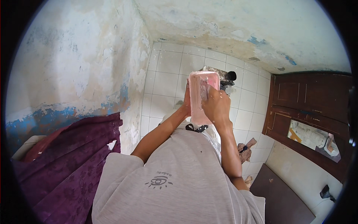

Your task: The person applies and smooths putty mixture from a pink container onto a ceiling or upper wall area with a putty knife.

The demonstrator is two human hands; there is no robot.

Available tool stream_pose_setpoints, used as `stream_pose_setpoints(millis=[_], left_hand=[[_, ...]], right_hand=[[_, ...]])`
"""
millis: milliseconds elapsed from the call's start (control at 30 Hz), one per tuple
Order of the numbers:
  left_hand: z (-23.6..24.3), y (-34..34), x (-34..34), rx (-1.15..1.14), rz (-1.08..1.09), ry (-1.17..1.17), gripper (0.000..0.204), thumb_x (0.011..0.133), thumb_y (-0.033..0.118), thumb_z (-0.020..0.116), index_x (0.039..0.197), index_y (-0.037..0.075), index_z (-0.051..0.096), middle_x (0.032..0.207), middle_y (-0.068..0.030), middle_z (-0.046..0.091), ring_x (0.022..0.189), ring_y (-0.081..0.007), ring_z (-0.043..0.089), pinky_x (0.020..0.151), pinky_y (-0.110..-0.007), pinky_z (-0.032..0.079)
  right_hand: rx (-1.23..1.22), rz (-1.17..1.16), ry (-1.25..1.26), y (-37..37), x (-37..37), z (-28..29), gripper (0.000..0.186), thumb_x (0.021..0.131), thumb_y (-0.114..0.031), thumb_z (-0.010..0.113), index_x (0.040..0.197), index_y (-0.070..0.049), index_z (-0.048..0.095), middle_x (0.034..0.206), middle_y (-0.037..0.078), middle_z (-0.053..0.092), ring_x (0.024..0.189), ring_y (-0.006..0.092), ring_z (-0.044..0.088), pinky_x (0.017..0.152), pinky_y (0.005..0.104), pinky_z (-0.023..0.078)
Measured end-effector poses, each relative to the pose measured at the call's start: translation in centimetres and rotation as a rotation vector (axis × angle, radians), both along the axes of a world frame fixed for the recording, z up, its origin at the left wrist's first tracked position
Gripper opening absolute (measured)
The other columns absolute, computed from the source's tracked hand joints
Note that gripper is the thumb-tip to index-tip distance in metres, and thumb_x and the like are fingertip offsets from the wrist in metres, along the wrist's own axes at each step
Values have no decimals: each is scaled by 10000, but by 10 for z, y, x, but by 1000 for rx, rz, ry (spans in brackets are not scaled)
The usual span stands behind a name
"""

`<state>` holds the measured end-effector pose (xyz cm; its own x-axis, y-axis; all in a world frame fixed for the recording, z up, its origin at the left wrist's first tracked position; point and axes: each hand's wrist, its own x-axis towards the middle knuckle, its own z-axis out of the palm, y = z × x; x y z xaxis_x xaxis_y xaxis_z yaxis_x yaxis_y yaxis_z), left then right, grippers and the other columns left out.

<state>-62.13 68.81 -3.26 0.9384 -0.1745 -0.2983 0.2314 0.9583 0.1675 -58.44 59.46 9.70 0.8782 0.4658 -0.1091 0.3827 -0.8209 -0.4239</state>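
Note:
A pink rectangular plastic tub (pixel 194 115) is held up in front of my body, its inside smeared with whitish paste. My left hand (pixel 187 100) grips the tub along its left side, and most of those fingers are hidden behind it. Over the tub's right half is my right hand (pixel 218 104), its fingers closed and reaching inside. A greyish flat shape shows by these fingertips; whether it is a tool or paste I cannot tell. White specks dot the back of the right hand.
Peeling walls (pixel 141 74) meet at a corner ahead, above a white tiled floor (pixel 164 82). Behind the tub lie dark objects with a black round end (pixel 231 75). Purple cloth (pixel 74 156) covers something at left. A brown wooden cabinet (pixel 287 93) and crumpled cloth (pixel 244 153) are at right.

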Motion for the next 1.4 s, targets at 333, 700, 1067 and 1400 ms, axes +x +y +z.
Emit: stream_pose_setpoints(millis=[333,700,1067,1400], left_hand=[[-1,0,2,-105,-39,-129,786,940,746,288,1492,194,380,1442,-91,491,1299,-276,513,1132,-466,401],[-24,3,-4,-144,-38,-139,791,936,749,279,1485,191,388,1416,-84,517,1278,-276,533,1117,-472,420],[-14,18,-2,-388,-32,-239,715,947,691,364,1450,189,443,1342,-81,569,1214,-277,575,1070,-475,462],[-37,8,3,-387,93,-352,792,939,720,316,1530,194,310,1480,-87,448,1348,-282,456,1143,-473,375]], right_hand=[[40,4,-32,-2,-2,-2,165,743,-130,660,833,8,647,715,263,638,725,438,644,662,523,521],[-60,-17,73,0,-5,-8,181,714,-110,669,833,20,629,732,251,649,737,432,653,687,524,528],[35,7,61,-19,-13,3,271,706,-85,665,974,-46,680,747,242,656,764,441,645,719,507,532],[-85,83,34,-3,-11,-9,333,679,-88,705,1005,-24,679,732,233,669,707,430,676,651,485,546]])
